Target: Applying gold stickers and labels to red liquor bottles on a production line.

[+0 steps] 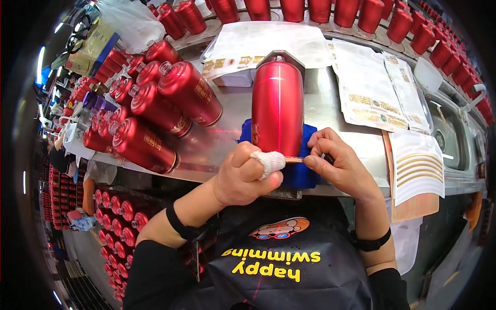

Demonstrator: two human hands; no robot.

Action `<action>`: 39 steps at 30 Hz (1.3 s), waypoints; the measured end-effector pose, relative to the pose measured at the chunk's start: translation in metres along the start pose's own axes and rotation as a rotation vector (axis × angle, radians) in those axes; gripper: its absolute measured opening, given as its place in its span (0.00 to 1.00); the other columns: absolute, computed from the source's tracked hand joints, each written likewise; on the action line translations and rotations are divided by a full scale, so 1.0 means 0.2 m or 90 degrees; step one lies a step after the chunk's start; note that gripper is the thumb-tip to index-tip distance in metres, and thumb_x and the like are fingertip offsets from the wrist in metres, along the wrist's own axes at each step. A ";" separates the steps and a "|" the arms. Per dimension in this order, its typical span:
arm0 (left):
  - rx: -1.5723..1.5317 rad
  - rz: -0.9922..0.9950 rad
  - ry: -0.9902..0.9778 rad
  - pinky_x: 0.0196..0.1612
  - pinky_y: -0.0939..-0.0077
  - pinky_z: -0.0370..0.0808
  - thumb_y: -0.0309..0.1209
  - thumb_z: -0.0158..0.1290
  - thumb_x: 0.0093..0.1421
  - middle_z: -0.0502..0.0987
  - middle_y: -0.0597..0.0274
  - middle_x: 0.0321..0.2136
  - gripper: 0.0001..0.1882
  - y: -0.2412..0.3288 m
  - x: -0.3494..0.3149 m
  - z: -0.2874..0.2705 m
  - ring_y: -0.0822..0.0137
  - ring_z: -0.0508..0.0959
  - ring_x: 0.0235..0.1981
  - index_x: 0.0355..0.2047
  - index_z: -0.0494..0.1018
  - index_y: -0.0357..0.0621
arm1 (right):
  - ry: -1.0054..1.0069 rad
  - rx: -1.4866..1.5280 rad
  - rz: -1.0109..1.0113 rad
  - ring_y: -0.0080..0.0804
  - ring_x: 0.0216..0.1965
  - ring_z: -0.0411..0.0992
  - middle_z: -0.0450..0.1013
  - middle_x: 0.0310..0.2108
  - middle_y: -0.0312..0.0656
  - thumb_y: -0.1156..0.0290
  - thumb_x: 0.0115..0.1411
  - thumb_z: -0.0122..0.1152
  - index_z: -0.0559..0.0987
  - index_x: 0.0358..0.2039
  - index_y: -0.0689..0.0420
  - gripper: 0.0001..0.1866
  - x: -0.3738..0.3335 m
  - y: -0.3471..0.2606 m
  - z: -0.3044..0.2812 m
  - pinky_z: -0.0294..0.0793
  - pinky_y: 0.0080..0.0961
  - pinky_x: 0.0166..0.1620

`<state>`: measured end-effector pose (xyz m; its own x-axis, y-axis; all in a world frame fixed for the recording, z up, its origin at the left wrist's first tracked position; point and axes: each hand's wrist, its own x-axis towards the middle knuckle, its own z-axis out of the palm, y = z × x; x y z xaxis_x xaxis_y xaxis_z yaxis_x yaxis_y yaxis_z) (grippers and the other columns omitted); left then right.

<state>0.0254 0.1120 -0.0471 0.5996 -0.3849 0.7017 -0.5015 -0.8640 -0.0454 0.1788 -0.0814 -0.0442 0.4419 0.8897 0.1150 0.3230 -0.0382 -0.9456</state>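
A glossy red bottle (278,103) lies in front of me with its base end toward me and its neck against a grey angled holder (281,55). Under it is a blue cloth (308,178), and a thin red light line runs along its length. My left hand (242,175) is closed on a folded white cloth (269,163), pressed at the bottle's base edge. Pinched between thumb and forefinger of my right hand (338,163) is the end of a narrow gold strip (294,160), which lies along that edge. Something dark and small shows at my right fingers, too hidden to name.
Several red bottles (150,103) stand at the left of the metal table (227,150). Sheets of gold decals (369,88) lie at the right, near a sheet with curved gold strips (417,165) and a sink (448,134). More bottles line a conveyor (330,33) at the back.
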 end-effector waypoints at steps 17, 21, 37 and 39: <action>0.014 -0.051 0.043 0.31 0.71 0.70 0.28 0.61 0.37 0.70 0.68 0.32 0.14 0.02 -0.03 0.01 0.62 0.70 0.34 0.28 0.77 0.51 | 0.011 -0.018 0.002 0.40 0.41 0.68 0.67 0.37 0.45 0.67 0.57 0.64 0.73 0.26 0.60 0.12 0.01 0.00 0.02 0.68 0.31 0.45; 0.004 -0.012 -0.003 0.33 0.71 0.69 0.28 0.61 0.39 0.70 0.71 0.33 0.13 0.01 0.03 -0.02 0.64 0.70 0.35 0.29 0.77 0.52 | 0.012 -0.029 0.005 0.40 0.42 0.67 0.67 0.37 0.45 0.67 0.57 0.64 0.73 0.26 0.61 0.12 0.02 0.01 0.02 0.67 0.31 0.45; -0.102 -0.348 0.032 0.60 0.53 0.61 0.32 0.60 0.56 0.66 0.44 0.57 0.27 0.05 0.01 0.00 0.45 0.67 0.57 0.56 0.68 0.42 | 0.051 -0.117 -0.105 0.43 0.45 0.64 0.68 0.39 0.44 0.69 0.55 0.66 0.74 0.28 0.58 0.09 -0.02 -0.03 0.06 0.65 0.34 0.50; -0.230 -0.395 0.053 0.61 0.57 0.59 0.35 0.55 0.61 0.65 0.43 0.58 0.24 0.04 0.03 -0.04 0.46 0.65 0.58 0.56 0.67 0.40 | 0.057 -0.128 -0.107 0.43 0.45 0.64 0.67 0.39 0.45 0.69 0.54 0.66 0.75 0.28 0.58 0.09 -0.01 -0.03 0.07 0.64 0.34 0.50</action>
<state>0.0197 0.1048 -0.0384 0.7989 0.1794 0.5740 -0.2680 -0.7482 0.6069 0.1630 -0.0770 -0.0428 0.4370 0.8479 0.3003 0.5543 0.0090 -0.8323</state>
